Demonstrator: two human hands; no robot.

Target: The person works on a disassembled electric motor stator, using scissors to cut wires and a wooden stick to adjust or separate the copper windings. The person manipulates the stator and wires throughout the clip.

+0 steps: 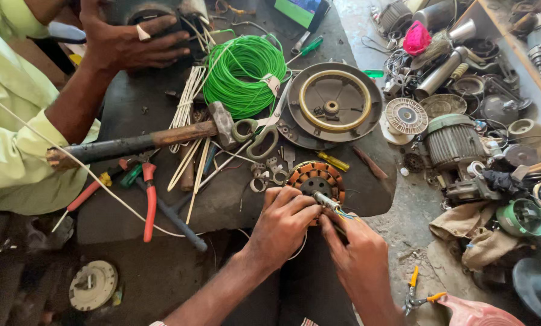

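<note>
Stator — round, copper-orange windings in wedge-shaped coils around a dark centre hole, pale insulation between them. It lies on the dark bench near its edge closest to me, at about 5 o'clock from the green wire coil.

Leads — a short bundle, blue and yellow strands showing, running from the stator toward 4 o'clock.

My left hand — fingers curled tight, tips resting on the stator's near rim and pinching the base of the leads.

My right hand — thumb and forefinger closed narrow on the leads, just beside my left.

Scissors — green-handled, at 11 o'clock from the stator, apart from it.

Hammer — long handle lying across the bench, head by the scissors.

Pliers — red grips, at 9 o'clock from my hands, well apart.

Rotor cover — grey disc with a brass-coloured ring, at 12 o'clock from the stator.

Another person's hand — on a dark housing at the far end of the bench.
</note>
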